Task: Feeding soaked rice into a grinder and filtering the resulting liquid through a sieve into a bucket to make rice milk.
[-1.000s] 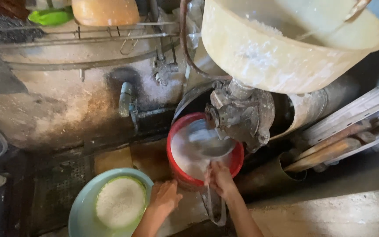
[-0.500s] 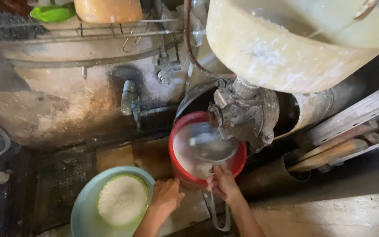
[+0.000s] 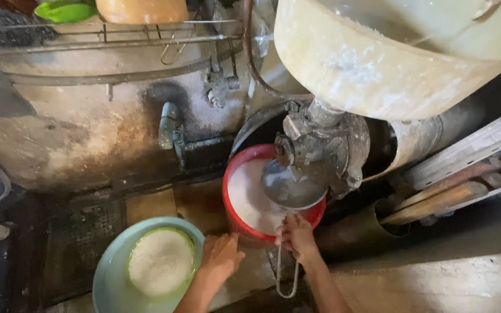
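A metal strainer (image 3: 293, 188) with a long wire-loop handle is held under the spout of a grey grinding machine (image 3: 320, 148), above a red bucket (image 3: 244, 200) filled with white liquid. The handle is gripped by the closed fingers of the right hand (image 3: 297, 236). The left hand (image 3: 221, 255) is rested, fingers loosely spread, just beside the bucket's rim. Nearby, a pale blue basin (image 3: 108, 278) of white grain is set on the dark, wet floor. A stained concrete wall (image 3: 76, 133) and a large cream hopper (image 3: 378, 64) are seen above.

Single head view, looking steeply down from above, fairly near, at hands low in frame beneath the grinder (image 3: 320, 150).
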